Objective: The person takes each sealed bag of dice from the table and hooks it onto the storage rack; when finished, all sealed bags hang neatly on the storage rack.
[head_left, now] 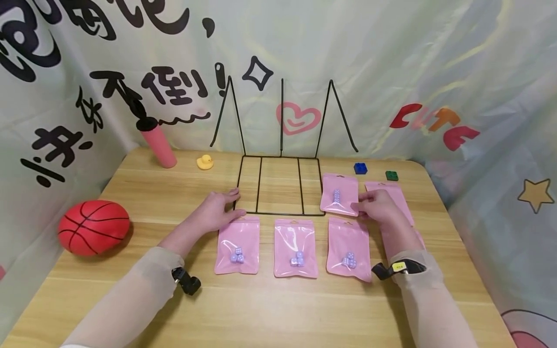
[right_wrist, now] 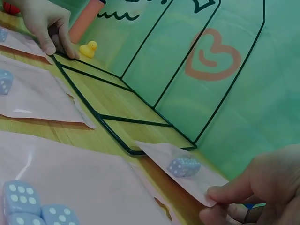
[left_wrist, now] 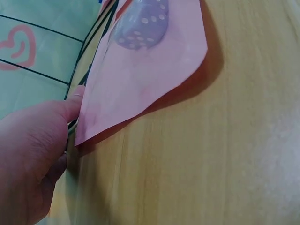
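A black wire rack [head_left: 290,213] stands at the back middle of the table. My left hand [head_left: 213,211] holds its front left corner, thumb and fingers at the wire. At the rack's right side, my right hand [head_left: 377,207] pinches the lower right edge of a pink zip pouch [head_left: 326,195] with stacked purple dice [right_wrist: 183,167] inside. In front of the rack lie a left pouch [head_left: 226,237], a middle pouch [head_left: 293,239] and a right pouch [head_left: 344,237], each with dice. The left wrist view shows the left pouch's edge beside the left hand.
Further pink pouches [head_left: 398,198] lie partly hidden under the right forearm. A blue block [head_left: 360,168] and a green block [head_left: 391,175] sit at the back right. On the left are a red basketball [head_left: 94,227], a pink cylinder [head_left: 159,145] and a yellow duck [head_left: 205,162].
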Motion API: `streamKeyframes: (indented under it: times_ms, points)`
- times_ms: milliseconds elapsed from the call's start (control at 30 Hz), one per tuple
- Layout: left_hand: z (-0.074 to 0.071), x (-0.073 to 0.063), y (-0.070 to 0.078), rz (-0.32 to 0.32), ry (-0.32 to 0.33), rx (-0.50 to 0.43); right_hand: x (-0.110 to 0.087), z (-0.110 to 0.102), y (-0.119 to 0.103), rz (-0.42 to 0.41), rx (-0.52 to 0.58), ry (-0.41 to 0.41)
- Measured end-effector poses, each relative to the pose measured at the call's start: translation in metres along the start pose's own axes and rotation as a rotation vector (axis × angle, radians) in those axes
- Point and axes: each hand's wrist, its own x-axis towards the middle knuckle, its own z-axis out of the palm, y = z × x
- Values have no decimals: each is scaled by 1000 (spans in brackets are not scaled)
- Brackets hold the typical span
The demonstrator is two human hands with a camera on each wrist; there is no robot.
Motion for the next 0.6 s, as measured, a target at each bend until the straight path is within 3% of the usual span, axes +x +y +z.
streamKeyframes:
  times_ms: [300, 600]
  points:
    - [1, -1, -1, 12, 36, 18, 3, -2, 0, 6, 85, -37]
    - [1, -3, 3, -21, 29, 26, 11, 3, -1, 3, 159, 11]
